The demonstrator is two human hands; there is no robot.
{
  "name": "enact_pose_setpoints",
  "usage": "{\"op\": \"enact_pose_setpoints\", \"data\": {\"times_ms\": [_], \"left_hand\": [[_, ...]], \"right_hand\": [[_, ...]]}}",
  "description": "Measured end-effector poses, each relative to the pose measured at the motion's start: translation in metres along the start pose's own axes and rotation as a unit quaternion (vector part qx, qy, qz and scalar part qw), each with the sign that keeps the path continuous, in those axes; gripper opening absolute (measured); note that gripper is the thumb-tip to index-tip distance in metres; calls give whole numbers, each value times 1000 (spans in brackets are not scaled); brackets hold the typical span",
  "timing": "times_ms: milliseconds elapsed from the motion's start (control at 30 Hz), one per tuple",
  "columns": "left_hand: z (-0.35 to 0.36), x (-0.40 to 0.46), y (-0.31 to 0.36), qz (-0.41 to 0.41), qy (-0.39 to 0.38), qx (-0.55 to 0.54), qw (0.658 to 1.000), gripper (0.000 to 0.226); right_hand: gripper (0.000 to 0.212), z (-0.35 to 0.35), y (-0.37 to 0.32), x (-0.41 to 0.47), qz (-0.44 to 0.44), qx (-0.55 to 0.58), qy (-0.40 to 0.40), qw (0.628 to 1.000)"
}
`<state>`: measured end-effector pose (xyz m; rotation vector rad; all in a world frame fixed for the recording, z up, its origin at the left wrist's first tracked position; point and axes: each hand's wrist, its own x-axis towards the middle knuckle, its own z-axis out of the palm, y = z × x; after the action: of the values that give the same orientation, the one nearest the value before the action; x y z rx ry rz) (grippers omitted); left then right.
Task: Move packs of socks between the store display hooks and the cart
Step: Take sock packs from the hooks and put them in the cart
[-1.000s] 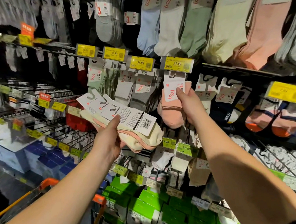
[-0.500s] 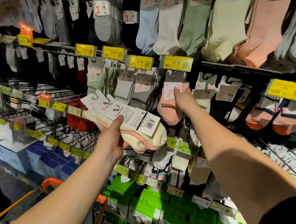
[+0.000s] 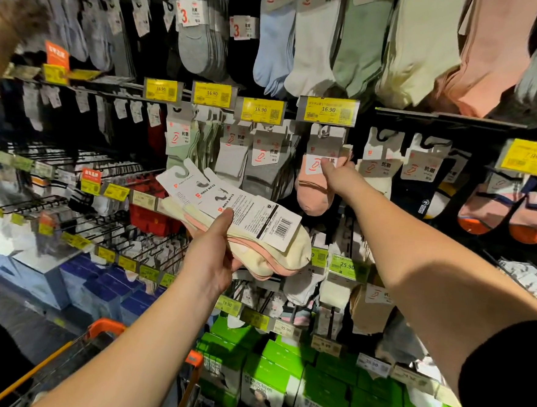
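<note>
Gripping a stack of cream and pink sock packs (image 3: 252,234), left hand (image 3: 212,259) curls under them with thumb pressed on the white barcode card, stack held flat in front of the display. Right hand (image 3: 339,176) pinches the card of a pink sock pack (image 3: 314,187) hanging on the hook beneath the yellow 16.90 price tag (image 3: 327,110). Orange-handled cart (image 3: 106,327) sits low left, below the left forearm. Green boxes (image 3: 280,375) fill the bottom shelf.
</note>
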<state>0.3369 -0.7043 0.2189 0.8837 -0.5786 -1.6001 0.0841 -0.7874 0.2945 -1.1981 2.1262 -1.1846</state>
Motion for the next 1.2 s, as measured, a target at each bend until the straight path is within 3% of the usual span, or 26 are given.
{"op": "enact_pose_setpoints", "data": {"times_ms": [100,167,233,267,367,433,500,700,900,1133,1200], "left_hand": [[-6,0,-2,17,-12,5,1000,41],[-9,2,-5,38,-13,18,999,49],[-11,3,-9,60,-19,20,998,56],[-10,3,-11,70,-24,21,997,59],[-8,3,-19,95,-34,40,994,62],[-5,2,-24,102,-46,40,993,66],[-4,2,-29,108,-55,42,992,70],[-6,3,-29,39,-92,-15,995,67],[-9,9,-31,12,-74,-16,997,72],[-4,3,-25,20,-52,99,994,32],[-3,2,-22,37,-55,114,991,35]], "right_hand": [[89,-8,9,-27,-14,-2,88,996],[59,-11,14,-71,-107,42,157,981],[30,-4,21,-124,-215,75,102,968],[28,1,22,-148,-259,49,46,963],[72,23,26,-184,-289,-91,-98,948],[95,39,29,-185,-292,-164,-129,934],[102,49,35,-183,-285,-229,-128,922],[98,61,51,-176,-278,-230,-110,926],[95,65,56,-176,-271,-210,-105,933],[88,61,65,-171,-276,-122,-122,945],[86,57,65,-172,-276,-110,-134,945]]}}
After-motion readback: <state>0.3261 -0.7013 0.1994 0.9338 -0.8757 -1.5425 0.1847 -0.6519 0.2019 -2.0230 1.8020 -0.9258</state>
